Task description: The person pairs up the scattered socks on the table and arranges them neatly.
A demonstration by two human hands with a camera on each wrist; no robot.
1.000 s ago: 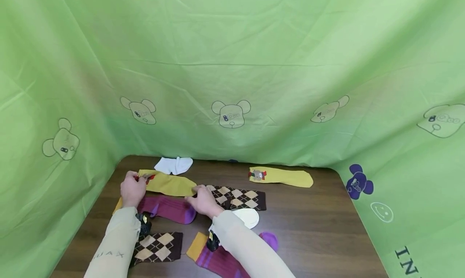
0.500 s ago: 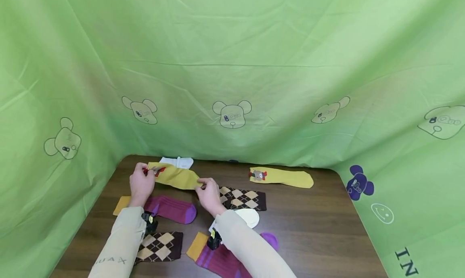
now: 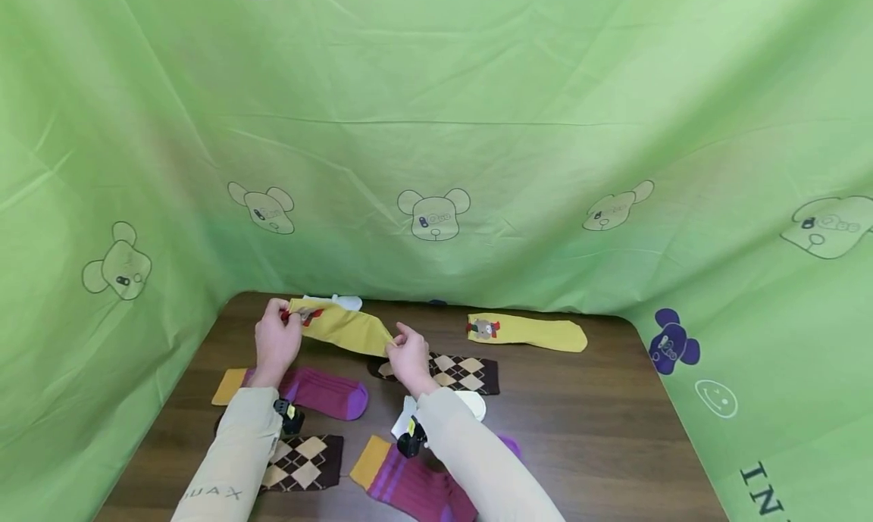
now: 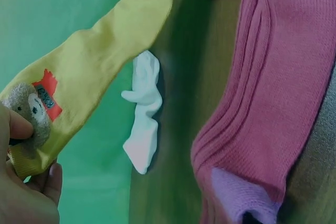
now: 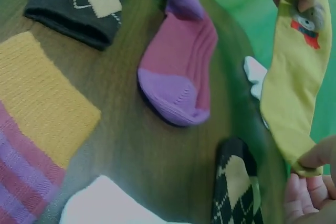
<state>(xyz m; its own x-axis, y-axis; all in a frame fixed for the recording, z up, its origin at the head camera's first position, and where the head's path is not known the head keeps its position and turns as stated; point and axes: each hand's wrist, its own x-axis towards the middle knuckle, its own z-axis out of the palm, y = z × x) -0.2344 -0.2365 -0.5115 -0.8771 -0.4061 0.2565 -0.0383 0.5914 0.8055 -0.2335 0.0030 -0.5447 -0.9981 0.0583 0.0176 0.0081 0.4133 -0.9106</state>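
A green cloth [image 3: 436, 151] printed with cartoon heads rises behind the wooden tabletop [image 3: 580, 423], a white sock [image 3: 350, 302] lying along its far edge and a yellow-cuffed maroon sock [image 3: 323, 393] near its left edge.

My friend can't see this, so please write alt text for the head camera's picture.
A person's left hand and right hand hold a yellow sock by its ends over a brown table. Another yellow sock lies to the right, with white socks, purple socks and diamond-patterned socks nearby. A green cloth hangs behind.

A yellow sock [image 3: 344, 329] shows a grey animal [image 4: 25, 98] (red beside it); a magenta sock [image 3: 320, 392] has purple stretches; an argyle sock [image 3: 467, 374] is brown-and-beige; the cloth [image 3: 436, 82], green.
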